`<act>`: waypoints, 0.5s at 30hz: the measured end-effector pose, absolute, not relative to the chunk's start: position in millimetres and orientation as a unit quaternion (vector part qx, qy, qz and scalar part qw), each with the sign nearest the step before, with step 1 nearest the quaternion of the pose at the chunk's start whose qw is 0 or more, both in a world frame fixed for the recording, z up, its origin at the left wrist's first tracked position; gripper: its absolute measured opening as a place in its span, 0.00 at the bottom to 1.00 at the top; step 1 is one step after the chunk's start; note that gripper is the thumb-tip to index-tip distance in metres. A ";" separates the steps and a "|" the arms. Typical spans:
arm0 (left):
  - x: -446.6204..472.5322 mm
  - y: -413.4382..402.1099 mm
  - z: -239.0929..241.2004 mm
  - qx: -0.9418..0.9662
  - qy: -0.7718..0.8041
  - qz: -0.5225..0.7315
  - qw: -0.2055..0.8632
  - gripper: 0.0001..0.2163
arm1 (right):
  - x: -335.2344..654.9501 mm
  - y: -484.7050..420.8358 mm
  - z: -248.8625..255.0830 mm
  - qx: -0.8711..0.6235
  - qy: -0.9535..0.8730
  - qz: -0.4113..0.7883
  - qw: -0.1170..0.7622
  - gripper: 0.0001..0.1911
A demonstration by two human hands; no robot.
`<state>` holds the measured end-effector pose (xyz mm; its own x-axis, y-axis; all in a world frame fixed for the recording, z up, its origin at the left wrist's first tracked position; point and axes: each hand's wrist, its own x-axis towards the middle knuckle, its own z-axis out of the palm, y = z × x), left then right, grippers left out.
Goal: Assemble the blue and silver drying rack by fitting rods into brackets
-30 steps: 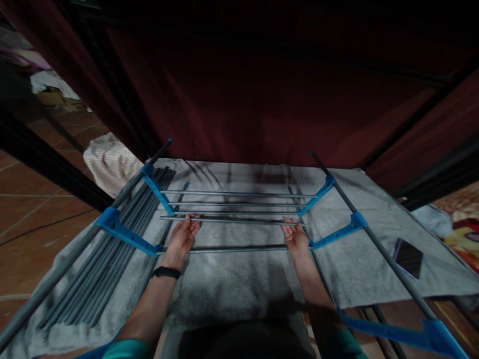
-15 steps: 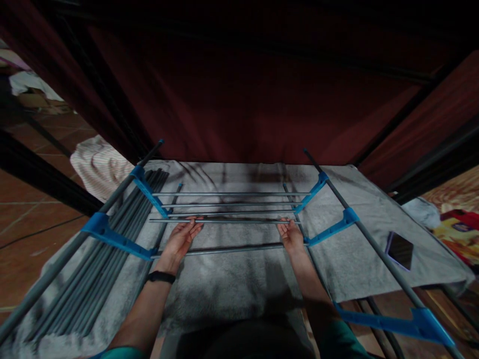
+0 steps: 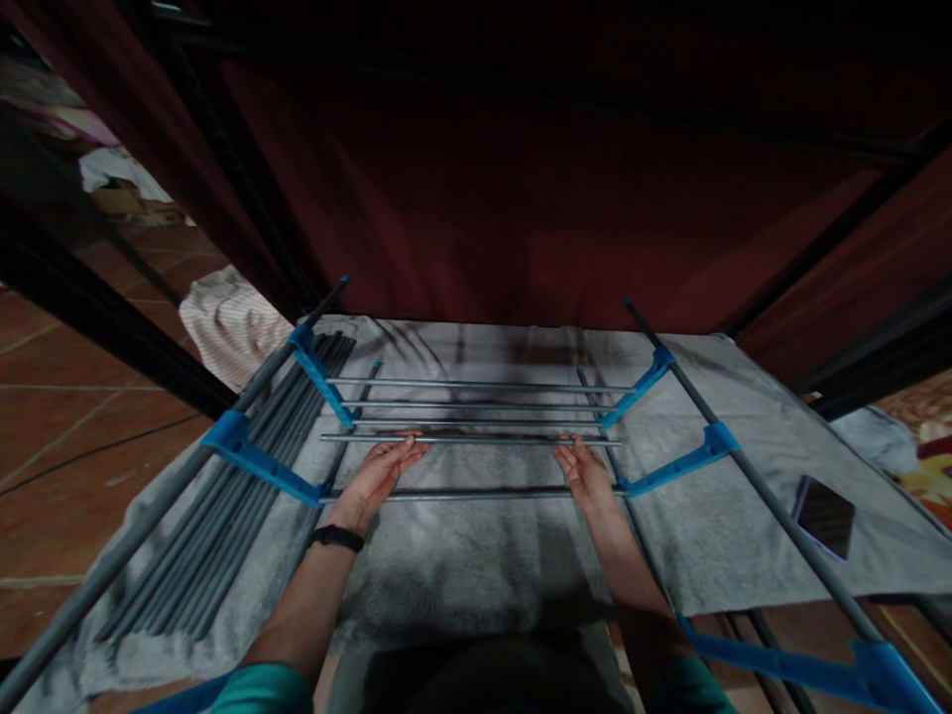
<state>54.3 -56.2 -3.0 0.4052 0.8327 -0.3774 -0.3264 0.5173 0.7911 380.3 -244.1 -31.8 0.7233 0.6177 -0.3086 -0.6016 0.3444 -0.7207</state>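
Observation:
A loose grey metal rod [image 3: 491, 440] lies level across the middle of the rack frame. My left hand [image 3: 383, 466] pinches it towards its left end, and my right hand [image 3: 584, 468] pinches it towards its right end. The frame has long grey side poles [image 3: 788, 535] joined by blue plastic brackets [image 3: 268, 466]. Three crossbars [image 3: 476, 406] run between the far brackets, just beyond the held rod. One more crossbar [image 3: 476, 495] spans the nearer brackets, passing under my wrists.
A bundle of several grey tubes [image 3: 238, 516] lies along the left side of the grey cloth [image 3: 476, 565]. On the right rests a dark phone [image 3: 824, 516]. Behind stands a dark red fabric panel [image 3: 476, 228]. A striped cloth [image 3: 234, 322] sits at the left.
The whole scene has shifted slightly right in view as the head turned. Both hands keep their grip on the rod, which stays at nearly the same place beside the far crossbars.

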 end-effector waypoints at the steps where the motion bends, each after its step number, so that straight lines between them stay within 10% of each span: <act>1: 54.7 -56.2 -2.5 0.311 0.399 0.377 0.776 0.11 | 379.0 -243.7 -30.4 -0.435 -0.010 0.373 0.819 0.10; 15: 53.4 -48.5 -11.3 0.324 0.415 0.377 0.762 0.09 | 356.3 -236.2 -13.9 -0.426 -0.060 0.408 0.805 0.13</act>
<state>53.4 -48.5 -11.3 0.3709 0.8437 -0.3880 -0.3054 0.5054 0.8070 356.3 -236.2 -13.9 0.6601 0.7082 -0.2505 -0.6058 0.3047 -0.7349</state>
